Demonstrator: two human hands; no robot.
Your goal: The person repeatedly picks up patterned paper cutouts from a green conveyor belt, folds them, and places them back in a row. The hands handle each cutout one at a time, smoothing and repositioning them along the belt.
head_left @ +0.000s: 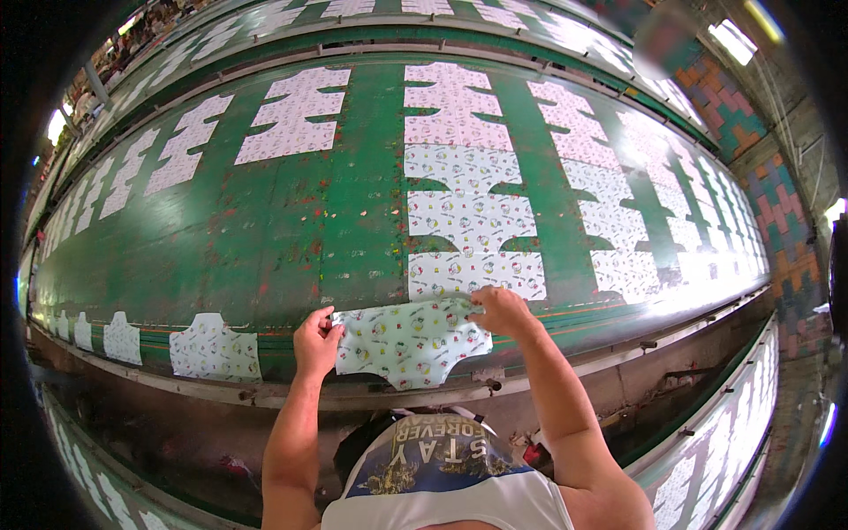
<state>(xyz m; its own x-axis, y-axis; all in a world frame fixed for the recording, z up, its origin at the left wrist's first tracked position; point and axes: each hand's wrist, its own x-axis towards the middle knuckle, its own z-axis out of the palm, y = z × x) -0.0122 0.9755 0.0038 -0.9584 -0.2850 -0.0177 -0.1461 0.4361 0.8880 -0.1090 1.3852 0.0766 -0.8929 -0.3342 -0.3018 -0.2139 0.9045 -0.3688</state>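
Close in front of me, a pale mint cut fabric piece [411,343] with small coloured figures hangs at the near edge of the green table [256,221]. My left hand [318,340] is closed on its upper left corner, thumb and fingers pinched together. At the upper right corner my right hand [502,311] pinches the same piece. The piece's top edge is stretched between both hands, and its narrow, notched end points toward me. Just beyond it lies a white printed fabric piece [477,276], flat on the table in a column with others.
Pink printed pieces [452,99] lie flat along the table's far side. Another pale piece [212,346] is on the near edge at left. A metal rail [609,353] runs along this edge. More long tables stand beyond and behind me.
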